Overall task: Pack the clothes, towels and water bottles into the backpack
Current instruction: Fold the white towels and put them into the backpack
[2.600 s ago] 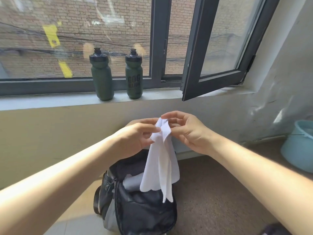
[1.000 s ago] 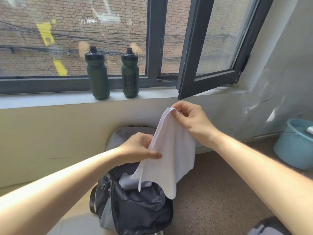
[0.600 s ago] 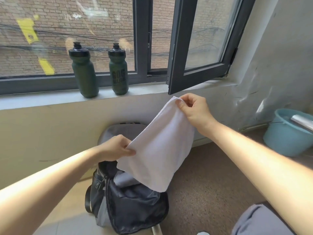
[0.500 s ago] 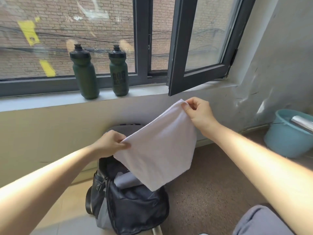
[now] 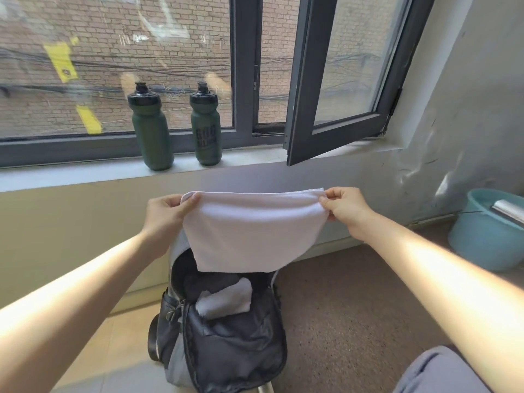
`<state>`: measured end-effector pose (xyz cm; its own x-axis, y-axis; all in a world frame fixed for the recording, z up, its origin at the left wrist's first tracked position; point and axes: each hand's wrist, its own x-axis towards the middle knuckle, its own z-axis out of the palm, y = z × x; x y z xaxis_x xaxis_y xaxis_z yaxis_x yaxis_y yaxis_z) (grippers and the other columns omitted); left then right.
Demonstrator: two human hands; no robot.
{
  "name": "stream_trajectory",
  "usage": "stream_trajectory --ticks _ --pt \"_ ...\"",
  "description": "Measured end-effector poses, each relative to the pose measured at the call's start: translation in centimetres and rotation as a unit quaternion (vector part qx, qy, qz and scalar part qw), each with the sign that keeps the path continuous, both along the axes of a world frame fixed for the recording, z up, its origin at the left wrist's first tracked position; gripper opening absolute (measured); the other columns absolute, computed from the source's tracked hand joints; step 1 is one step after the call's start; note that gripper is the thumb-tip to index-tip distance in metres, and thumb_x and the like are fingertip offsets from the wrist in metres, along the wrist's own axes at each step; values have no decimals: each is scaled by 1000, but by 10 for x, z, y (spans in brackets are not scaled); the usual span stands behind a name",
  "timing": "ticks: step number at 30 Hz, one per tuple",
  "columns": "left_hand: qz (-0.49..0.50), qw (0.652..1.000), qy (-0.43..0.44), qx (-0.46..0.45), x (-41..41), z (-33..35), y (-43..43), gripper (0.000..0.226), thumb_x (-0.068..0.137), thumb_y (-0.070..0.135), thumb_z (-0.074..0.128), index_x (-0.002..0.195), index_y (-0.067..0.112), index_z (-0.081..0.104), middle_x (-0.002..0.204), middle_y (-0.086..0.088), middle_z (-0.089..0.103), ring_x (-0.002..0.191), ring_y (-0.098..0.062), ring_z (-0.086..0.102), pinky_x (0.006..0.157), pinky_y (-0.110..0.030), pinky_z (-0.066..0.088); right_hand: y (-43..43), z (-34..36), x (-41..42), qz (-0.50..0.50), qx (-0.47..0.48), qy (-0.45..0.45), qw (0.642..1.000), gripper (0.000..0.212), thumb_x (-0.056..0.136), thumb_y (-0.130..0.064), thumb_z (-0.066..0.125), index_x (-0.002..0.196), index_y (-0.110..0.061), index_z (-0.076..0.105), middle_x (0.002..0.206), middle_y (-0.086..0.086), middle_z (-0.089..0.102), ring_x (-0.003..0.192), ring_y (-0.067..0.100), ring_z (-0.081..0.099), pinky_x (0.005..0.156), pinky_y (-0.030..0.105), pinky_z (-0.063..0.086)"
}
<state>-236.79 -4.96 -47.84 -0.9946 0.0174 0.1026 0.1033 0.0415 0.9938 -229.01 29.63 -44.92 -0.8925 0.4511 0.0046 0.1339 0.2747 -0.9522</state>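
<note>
A white towel (image 5: 249,234) hangs spread out above the open backpack (image 5: 235,344). My left hand (image 5: 166,212) pinches its top left corner and my right hand (image 5: 344,208) pinches its top right corner, so the top edge runs level between them. The black and grey backpack stands on the floor against the wall with its main pocket open; a folded grey cloth (image 5: 226,302) and dark fabric lie inside. Two dark green water bottles (image 5: 150,129) (image 5: 205,126) stand upright side by side on the windowsill (image 5: 71,174).
An open window sash (image 5: 340,109) juts inward over the sill at right. A light blue bucket (image 5: 487,236) sits on the floor by the right wall. A grey-clad knee (image 5: 433,373) shows at the bottom right. Brown floor lies right of the backpack.
The towel went from hanging bunched between both hands to spread wide. My left hand moved up and left, my right hand lowered, and the top edge is now level.
</note>
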Motion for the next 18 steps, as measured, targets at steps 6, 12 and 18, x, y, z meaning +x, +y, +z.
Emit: stream_trajectory --ticks 6,12,18 --pt "74 997 -6 -15 0 4 7 19 85 27 84 84 10 75 79 -5 73 70 -18 64 73 -34 53 -9 2 0 -6 -21 -16 1000 15 95 -12 68 81 -10 66 75 6 62 62 17 52 47 20 42" --pt "19 999 -46 20 22 19 35 26 87 25 83 78 13 62 79 -6 67 64 -16 63 55 -26 55 -38 15 4 14 -48 19 999 23 96 -18 67 75 -11 61 78 6 64 69 20 59 57 27 51" --pt "-93 994 -55 5 48 30 61 22 89 29 81 81 15 66 77 -1 70 69 -15 62 73 -30 57 -78 32 19 163 -64 19 984 17 97 -19 67 85 -8 61 80 10 64 67 19 62 63 34 53"
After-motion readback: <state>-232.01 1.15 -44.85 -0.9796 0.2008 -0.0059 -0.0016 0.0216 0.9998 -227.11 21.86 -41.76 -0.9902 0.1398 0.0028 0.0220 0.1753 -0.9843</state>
